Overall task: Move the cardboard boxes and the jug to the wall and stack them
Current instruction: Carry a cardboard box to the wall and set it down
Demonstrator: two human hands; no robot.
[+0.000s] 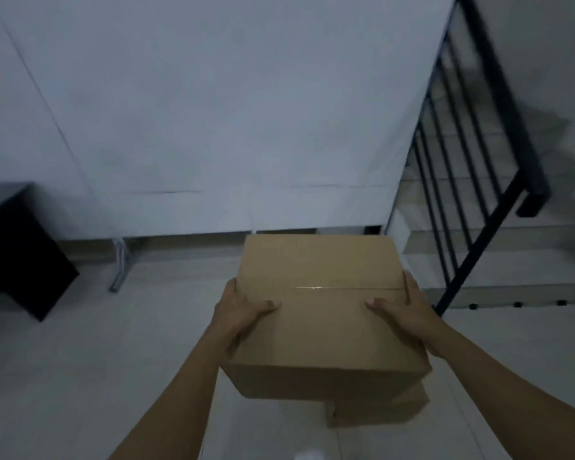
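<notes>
Dim room, pale floor (80, 376), white wall (213, 111) ahead, black stair railing (478, 180) at right.
Plain brown cardboard box (322, 330), top seam taped shut, held out low in front of the wall, over a second box (379, 410). Left hand (243, 310) and right hand (402, 310) clamp its opposite sides, thumbs on top, fingers curled around the edges.

Both bare forearms reach forward, elbows low. The left hand (243, 313) and the right hand (400, 310) grip opposite sides of a cardboard box (322, 313), thumbs lying flat on top. The fingers seem to wrap down the sides, mostly hidden.
</notes>
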